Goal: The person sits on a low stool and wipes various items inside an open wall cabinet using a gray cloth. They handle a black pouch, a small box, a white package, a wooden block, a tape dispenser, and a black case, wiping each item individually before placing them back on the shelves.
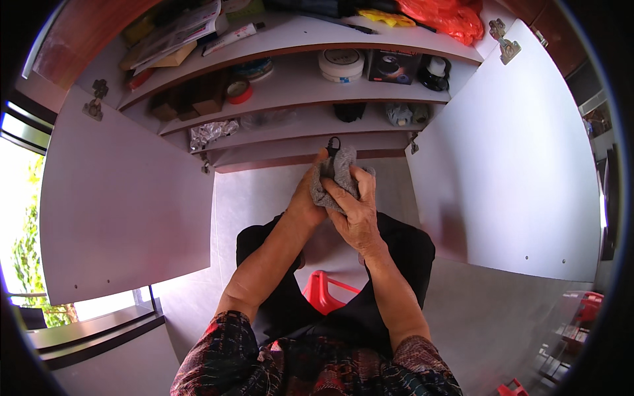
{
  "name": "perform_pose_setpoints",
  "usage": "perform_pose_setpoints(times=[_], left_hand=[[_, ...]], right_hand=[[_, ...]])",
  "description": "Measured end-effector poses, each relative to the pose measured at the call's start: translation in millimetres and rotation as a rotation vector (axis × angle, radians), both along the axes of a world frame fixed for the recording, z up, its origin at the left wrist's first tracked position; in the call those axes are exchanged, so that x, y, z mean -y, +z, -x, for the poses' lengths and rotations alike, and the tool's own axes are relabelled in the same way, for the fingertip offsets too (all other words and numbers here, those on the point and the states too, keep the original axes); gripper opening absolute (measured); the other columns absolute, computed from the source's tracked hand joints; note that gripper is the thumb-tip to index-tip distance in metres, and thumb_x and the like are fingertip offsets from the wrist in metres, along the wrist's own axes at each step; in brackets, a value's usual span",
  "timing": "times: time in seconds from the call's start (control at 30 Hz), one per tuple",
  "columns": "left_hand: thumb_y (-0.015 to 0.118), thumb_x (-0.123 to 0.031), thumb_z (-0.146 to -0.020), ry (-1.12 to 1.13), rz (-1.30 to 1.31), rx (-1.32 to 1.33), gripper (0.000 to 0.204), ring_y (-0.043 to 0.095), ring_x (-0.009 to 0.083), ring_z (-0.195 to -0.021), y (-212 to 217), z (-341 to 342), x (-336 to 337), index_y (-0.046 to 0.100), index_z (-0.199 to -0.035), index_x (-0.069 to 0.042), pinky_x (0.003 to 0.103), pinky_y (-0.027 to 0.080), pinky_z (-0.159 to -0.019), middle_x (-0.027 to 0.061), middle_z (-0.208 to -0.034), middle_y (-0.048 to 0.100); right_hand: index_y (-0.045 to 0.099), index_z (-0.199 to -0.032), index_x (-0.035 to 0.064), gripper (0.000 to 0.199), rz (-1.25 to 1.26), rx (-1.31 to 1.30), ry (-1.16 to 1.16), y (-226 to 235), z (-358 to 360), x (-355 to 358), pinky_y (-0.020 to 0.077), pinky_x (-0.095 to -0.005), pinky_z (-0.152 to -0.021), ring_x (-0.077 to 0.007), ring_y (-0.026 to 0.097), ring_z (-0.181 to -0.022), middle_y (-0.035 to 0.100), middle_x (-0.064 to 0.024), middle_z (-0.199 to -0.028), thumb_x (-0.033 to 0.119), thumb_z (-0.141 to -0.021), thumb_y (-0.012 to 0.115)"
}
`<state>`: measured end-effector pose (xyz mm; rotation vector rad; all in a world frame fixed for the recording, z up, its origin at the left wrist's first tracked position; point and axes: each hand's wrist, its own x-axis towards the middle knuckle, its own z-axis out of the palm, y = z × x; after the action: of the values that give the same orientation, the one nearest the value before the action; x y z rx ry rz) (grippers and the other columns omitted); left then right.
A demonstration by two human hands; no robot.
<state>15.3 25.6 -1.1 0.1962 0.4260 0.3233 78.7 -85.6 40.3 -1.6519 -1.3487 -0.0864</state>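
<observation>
A small grey cloth (338,173) with a black loop or clip at its top is held between both hands in front of an open cabinet. My left hand (308,198) grips it from the left side. From the right, my right hand (353,210) wraps over it with fingers folded across the fabric. Both forearms rise from the lower edge, above my dark trousers and patterned sleeves.
The white cabinet has two doors swung open, the left door (125,211) and the right door (508,165). Its shelves (297,82) hold round tins, a tape roll (239,91), a dark box, papers and a red bag (449,16). A red stool (323,290) stands under me. A window is at left.
</observation>
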Motion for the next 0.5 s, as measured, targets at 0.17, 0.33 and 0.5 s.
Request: perform_pose_setpoints(times=[0.17,0.33,0.5], left_hand=[[0.063,-0.040,-0.083,0.086,-0.094,-0.098,0.039,0.059,0.0203,-0.093,21,-1,-1,0.057,-0.103,-0.007,0.035,0.048,-0.086,0.0067,-0.099,0.062],[0.064,-0.040,-0.082,0.176,-0.083,-0.192,0.040,0.058,0.0210,-0.094,25,-8,5,0.056,-0.104,-0.008,0.035,0.047,-0.087,0.0076,-0.100,0.061],[0.063,-0.041,-0.082,-0.115,0.057,0.168,0.042,0.057,0.0200,-0.097,13,-2,6,0.055,-0.107,-0.008,0.035,0.047,-0.088,0.0087,-0.105,0.058]], right_hand=[[0.067,-0.089,0.0101,0.040,0.083,-0.140,-0.011,-10,-20,2,0.0466,-0.0360,-0.079,-0.0307,0.053,-0.096,0.050,-0.0127,-0.102,-0.012,-0.059,0.053],[0.063,-0.091,0.0076,0.031,0.048,-0.405,-0.160,-6,-25,6,0.0464,-0.0355,-0.076,-0.0300,0.055,-0.087,0.051,-0.0124,-0.097,-0.006,-0.064,0.058],[0.061,-0.095,0.0071,0.034,-0.036,-0.233,-0.030,-6,-6,-1,0.0438,-0.0374,-0.083,-0.0338,0.050,-0.098,0.045,-0.0168,-0.107,0.004,-0.062,0.069]])
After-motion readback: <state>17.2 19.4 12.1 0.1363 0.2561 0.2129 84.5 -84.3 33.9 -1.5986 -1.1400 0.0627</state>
